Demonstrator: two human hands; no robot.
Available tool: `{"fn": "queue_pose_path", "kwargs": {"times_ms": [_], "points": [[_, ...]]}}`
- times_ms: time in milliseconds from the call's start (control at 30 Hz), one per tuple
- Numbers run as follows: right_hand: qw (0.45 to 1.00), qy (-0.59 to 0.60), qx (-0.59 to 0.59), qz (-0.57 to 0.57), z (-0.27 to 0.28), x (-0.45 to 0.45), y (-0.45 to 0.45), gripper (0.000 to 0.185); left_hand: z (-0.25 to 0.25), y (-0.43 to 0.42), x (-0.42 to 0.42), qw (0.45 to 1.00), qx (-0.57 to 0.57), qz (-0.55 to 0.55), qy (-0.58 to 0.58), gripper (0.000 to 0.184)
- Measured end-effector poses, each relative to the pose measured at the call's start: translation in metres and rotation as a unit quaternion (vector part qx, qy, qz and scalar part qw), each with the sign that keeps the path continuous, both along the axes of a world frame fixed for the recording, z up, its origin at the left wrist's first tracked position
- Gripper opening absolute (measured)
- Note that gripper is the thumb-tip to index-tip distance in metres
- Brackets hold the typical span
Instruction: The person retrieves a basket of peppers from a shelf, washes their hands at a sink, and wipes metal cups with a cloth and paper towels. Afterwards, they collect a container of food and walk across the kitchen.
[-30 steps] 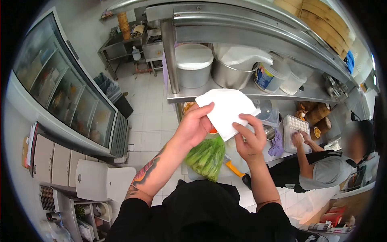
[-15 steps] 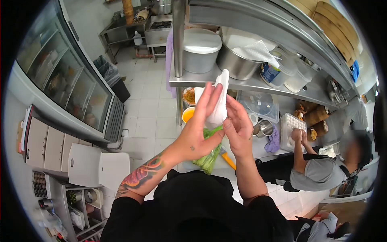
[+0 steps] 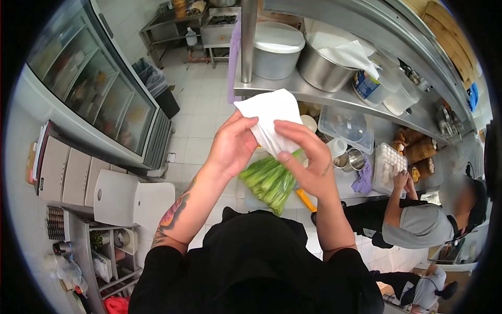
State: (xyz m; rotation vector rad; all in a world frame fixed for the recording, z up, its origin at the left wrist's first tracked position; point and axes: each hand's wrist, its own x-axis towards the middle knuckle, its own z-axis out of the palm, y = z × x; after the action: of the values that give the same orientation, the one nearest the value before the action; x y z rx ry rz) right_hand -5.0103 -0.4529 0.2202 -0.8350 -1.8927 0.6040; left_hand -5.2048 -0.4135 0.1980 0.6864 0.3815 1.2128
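A white paper towel, folded and creased, is held up in front of me between both hands. My left hand pinches its left edge, thumb in front and the other fingers behind. My right hand grips the lower right part, fingers across the front. Below the hands, a bunch of long green vegetables lies on the counter, seemingly in clear plastic. Just right of it rests a knife's yellow-orange handle; its blade is mostly hidden.
A steel shelf above the counter bears a lidded pot and a steel pot. To the right, a co-worker handles white pieces in a tray. A glass-door fridge stands left.
The paper towel has turned from edge-on to broad side facing me. My left hand has moved left and down, away from the right. The green vegetables show more fully.
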Motion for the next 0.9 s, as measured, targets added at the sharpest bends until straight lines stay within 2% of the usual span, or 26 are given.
{"fn": "queue_pose_path", "kwargs": {"times_ms": [33,100,267,367,433,467,500,567,667,733,900], "points": [[1.0,0.0,-0.003,0.002,0.001,-0.002,-0.005,0.036,-0.003,-0.001,-0.003,0.999,-0.036,-0.025,-0.027,0.052],[0.998,-0.056,0.012,-0.007,0.0,-0.007,-0.016,0.039,-0.002,-0.007,-0.004,0.999,-0.038,-0.023,-0.023,0.051],[0.999,-0.035,0.01,-0.018,-0.02,-0.007,-0.017,0.039,-0.006,-0.015,-0.001,0.999,-0.023,-0.02,-0.014,0.05],[0.998,-0.051,0.011,-0.034,-0.015,-0.003,-0.022,0.039,-0.01,-0.022,0.008,0.996,-0.02,-0.04,-0.083,0.05],[0.993,-0.113,0.022,0.039,-0.007,-0.001,-0.026,0.039,-0.016,-0.034,0.013,0.998,-0.057,-0.002,0.019,0.049],[0.991,-0.124,0.019,0.054,0.002,0.001,-0.025,0.037,-0.029,-0.033,0.013,0.999,-0.046,-0.012,0.016,0.049],[0.991,-0.127,0.027,0.044,0.008,0.008,-0.021,0.037,-0.048,-0.03,0.01,0.995,-0.094,-0.027,0.007,0.049],[0.992,-0.088,0.087,-0.036,0.023,0.027,-0.004,0.034,-0.065,-0.03,0.007,0.984,-0.172,-0.041,0.0,0.047],[0.913,-0.075,0.282,-0.284,0.06,0.057,0.03,0.028,-0.068,-0.041,0.005,0.981,-0.191,-0.038,-0.009,0.046],[0.88,-0.044,0.313,-0.355,0.082,0.065,0.05,0.029,-0.073,-0.047,0.0,0.978,-0.206,-0.03,-0.016,0.046],[0.856,-0.143,0.337,-0.366,0.093,0.082,0.085,0.028,-0.096,-0.064,-0.013,0.979,-0.203,0.001,0.032,0.046]]}}
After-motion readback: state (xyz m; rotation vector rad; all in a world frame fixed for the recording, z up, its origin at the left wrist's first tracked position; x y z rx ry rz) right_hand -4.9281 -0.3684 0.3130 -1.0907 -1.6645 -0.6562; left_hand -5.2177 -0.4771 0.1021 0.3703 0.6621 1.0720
